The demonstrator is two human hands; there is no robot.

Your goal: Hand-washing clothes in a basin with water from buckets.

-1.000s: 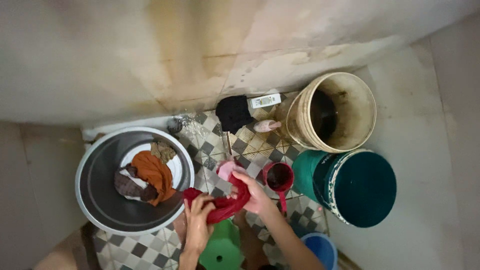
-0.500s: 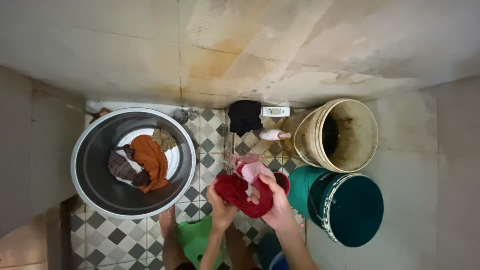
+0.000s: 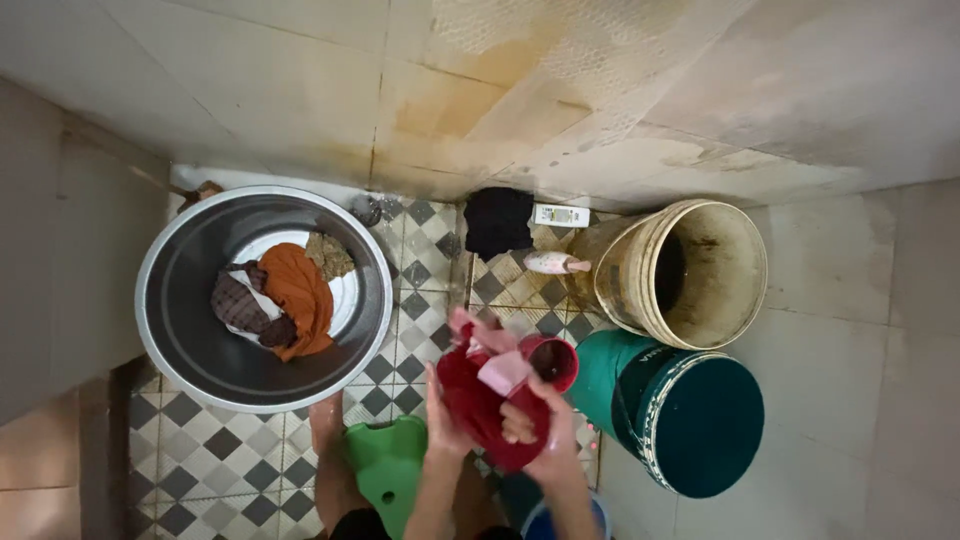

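Note:
Both my hands grip a wet red cloth [image 3: 478, 405] with a pink part at its top, bunched up over the checkered floor. My left hand [image 3: 442, 420] clasps its left side. My right hand [image 3: 545, 435] holds its right and lower side, fingers curled into the fabric. A small red cup [image 3: 552, 362] sits just behind the cloth on the right. To the left stands a big metal basin [image 3: 180, 330] holding an orange cloth [image 3: 300, 295] and a dark checked one [image 3: 235, 300].
A dirty cream bucket [image 3: 690, 270] and a teal bucket [image 3: 690, 410] stand at the right. A green plastic stool [image 3: 385, 470] is under me. A black cloth [image 3: 498, 220], a white soap bar and a pink bottle [image 3: 555, 263] lie by the stained wall.
My hands have brought the red cloth right and bunched it up beside the red cup. The view has shifted, so the basin and buckets sit lower in the frame.

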